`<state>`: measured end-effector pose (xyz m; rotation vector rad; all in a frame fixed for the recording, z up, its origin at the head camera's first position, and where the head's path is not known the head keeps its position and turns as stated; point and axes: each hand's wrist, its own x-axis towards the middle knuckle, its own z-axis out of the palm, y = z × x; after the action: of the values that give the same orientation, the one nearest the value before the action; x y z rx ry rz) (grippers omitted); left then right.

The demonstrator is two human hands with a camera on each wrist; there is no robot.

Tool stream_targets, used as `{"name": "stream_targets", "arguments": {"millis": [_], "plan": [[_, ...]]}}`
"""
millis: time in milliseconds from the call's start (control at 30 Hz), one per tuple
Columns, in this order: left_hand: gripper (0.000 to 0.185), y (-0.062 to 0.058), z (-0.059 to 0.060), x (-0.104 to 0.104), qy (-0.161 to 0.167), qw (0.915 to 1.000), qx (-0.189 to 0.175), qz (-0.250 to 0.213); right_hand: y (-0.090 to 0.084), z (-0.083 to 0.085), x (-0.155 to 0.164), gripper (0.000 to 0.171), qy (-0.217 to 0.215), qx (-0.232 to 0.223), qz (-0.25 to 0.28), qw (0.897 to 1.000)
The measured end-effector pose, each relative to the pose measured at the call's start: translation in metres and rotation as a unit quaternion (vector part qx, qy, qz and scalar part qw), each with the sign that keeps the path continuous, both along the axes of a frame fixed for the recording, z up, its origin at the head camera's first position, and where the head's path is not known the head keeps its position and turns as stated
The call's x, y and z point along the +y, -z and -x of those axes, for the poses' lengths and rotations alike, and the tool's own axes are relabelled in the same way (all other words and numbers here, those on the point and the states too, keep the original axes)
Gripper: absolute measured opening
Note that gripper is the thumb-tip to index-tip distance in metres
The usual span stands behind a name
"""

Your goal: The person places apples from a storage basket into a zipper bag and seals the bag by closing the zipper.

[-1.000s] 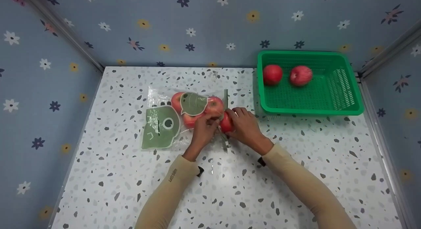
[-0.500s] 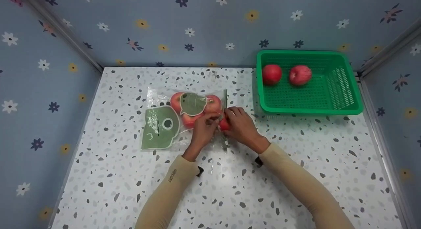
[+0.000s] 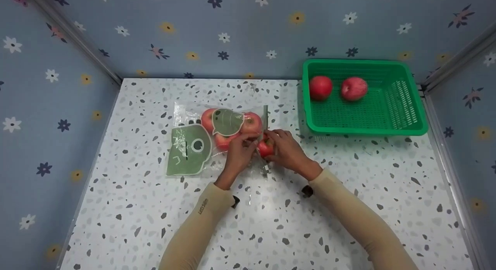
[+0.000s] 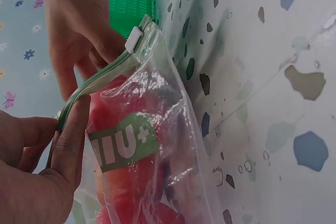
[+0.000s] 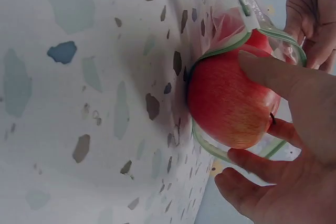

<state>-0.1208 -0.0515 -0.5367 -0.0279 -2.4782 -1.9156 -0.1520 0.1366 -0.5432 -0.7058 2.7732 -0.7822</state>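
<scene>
A clear zip bag [image 3: 190, 150] with a green dinosaur print lies flat, its mouth facing right. Inside it are three red apples [image 3: 252, 123], partly behind the print. My left hand [image 3: 241, 152] pinches the green zip edge [image 4: 100, 77] between thumb and fingers. At the open mouth, my right hand [image 3: 288, 150] holds another apple [image 5: 231, 98], thumb on one side and fingers on the other. The zip rim loops around this apple in the right wrist view, and its stem end faces my right palm. A white slider [image 4: 134, 39] sits near one end of the zip.
A green plastic basket [image 3: 368, 131] stands at the back right, with two apples [image 3: 354, 88] in its left part. The speckled white table [image 3: 248, 231] is bounded by flowered walls [image 3: 248, 37] at the back and sides.
My right hand first moved left with the apple against the bag mouth, then its fingers shifted slightly towards me, showing more of the apple. My left hand keeps its pinch on the bag.
</scene>
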Motion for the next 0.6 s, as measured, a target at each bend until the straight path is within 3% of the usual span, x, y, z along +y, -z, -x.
{"name": "stream_targets", "arguments": {"millis": [367, 600], "plan": [[0.023, -0.001, 0.000, 0.001, 0.006, 0.9998, 0.017, -0.011, 0.015, 0.001, -0.012, 0.075, 0.026, 0.042, 0.043, 0.998], [0.022, 0.001, 0.000, 0.000, 0.002, 0.9998, 0.020, -0.009, 0.014, 0.000, -0.004, 0.081, 0.037, 0.007, 0.065, 0.997]]}}
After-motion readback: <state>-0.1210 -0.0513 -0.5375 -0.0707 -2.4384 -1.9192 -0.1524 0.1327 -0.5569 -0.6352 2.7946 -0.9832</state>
